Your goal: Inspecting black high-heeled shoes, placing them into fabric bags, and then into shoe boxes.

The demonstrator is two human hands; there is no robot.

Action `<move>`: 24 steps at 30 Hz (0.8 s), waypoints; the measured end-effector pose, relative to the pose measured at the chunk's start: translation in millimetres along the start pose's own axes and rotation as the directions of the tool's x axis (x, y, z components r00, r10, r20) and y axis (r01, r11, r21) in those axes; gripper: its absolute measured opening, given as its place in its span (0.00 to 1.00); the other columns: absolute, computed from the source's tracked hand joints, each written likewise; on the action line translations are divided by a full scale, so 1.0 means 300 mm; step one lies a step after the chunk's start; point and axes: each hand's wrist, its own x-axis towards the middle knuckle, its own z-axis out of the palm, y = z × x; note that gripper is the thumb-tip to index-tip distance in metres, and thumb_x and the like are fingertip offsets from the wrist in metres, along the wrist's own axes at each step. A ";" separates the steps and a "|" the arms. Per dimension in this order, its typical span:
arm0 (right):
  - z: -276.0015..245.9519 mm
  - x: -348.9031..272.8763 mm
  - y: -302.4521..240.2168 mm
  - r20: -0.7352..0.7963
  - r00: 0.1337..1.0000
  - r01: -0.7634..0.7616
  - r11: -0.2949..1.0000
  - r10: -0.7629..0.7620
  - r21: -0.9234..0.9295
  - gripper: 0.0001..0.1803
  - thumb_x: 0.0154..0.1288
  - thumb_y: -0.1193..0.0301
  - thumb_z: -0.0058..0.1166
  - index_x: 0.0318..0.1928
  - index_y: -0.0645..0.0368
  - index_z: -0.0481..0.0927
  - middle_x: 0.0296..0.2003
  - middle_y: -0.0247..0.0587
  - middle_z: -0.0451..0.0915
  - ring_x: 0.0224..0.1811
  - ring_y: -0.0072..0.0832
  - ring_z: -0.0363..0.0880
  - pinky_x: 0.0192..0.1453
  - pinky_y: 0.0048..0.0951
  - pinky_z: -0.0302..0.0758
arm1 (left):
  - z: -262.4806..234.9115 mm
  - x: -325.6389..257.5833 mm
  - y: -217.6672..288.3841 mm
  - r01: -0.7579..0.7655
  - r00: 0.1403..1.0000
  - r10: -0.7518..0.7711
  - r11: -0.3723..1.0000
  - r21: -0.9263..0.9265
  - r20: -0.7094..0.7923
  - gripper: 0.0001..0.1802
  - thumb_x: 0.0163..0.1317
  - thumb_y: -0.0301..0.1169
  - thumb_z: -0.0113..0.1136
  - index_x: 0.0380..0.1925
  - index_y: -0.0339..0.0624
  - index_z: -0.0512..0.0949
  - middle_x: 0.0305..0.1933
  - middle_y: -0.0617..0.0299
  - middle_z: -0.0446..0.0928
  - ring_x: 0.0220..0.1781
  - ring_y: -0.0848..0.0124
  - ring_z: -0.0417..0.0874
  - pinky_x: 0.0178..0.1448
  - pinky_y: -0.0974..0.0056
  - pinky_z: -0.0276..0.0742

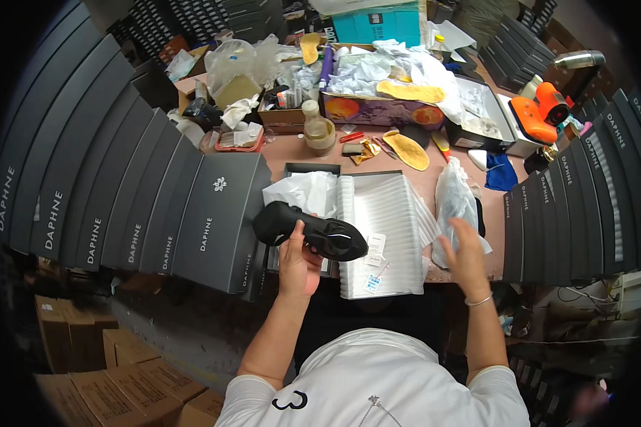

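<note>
Fingers of left hand (pixel 299 265) clamped round black shoe (pixel 310 230), held over open shoe box (pixel 377 235); right hand (pixel 466 256) spread, empty, beside clear plastic bag (pixel 454 203); best keep shoe level, grip mid-sole, bring bag mouth close.

The black shoe (pixel 311 231) looks smooth and a bit shiny, like soft leather. The open box (pixel 381 235) holds thin white paper (pixel 303 191) that is crinkly, and the bag (pixel 454 206) next to it is clear, shiny plastic. The dark boxes (pixel 121 192) look like flat, matt cardboard, and the tabletop (pixel 292 149) is smooth and dull.
</note>
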 end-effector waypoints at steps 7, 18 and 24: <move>0.244 -0.132 0.349 0.396 0.822 -0.295 0.901 0.409 -0.319 0.25 0.54 0.64 0.63 0.49 0.66 0.74 0.36 0.56 0.81 0.36 0.55 0.80 0.40 0.50 0.76 | 0.023 0.047 -0.010 -0.041 0.992 -0.015 0.894 0.445 0.123 0.21 0.71 0.42 0.51 0.46 0.32 0.77 0.36 0.62 0.80 0.32 0.81 0.78 0.37 0.73 0.74; -0.011 -0.083 0.127 0.249 0.899 -0.418 0.533 0.361 0.736 0.17 0.65 0.78 0.51 0.54 0.69 0.73 0.44 0.39 0.79 0.43 0.21 0.76 0.48 0.24 0.74 | -0.035 0.089 0.084 -0.047 0.965 -0.126 0.781 0.622 0.231 0.34 0.72 0.56 0.34 0.49 0.33 0.73 0.35 0.57 0.81 0.28 0.78 0.79 0.34 0.71 0.77; 0.028 -0.064 -0.081 0.405 0.862 -0.450 0.094 0.304 0.888 0.21 0.66 0.79 0.50 0.59 0.68 0.69 0.50 0.38 0.77 0.49 0.21 0.75 0.53 0.23 0.72 | -0.134 0.214 0.177 -0.074 0.997 -0.011 0.022 0.997 0.074 0.37 0.72 0.56 0.35 0.30 0.31 0.80 0.24 0.54 0.80 0.27 0.59 0.81 0.39 0.56 0.75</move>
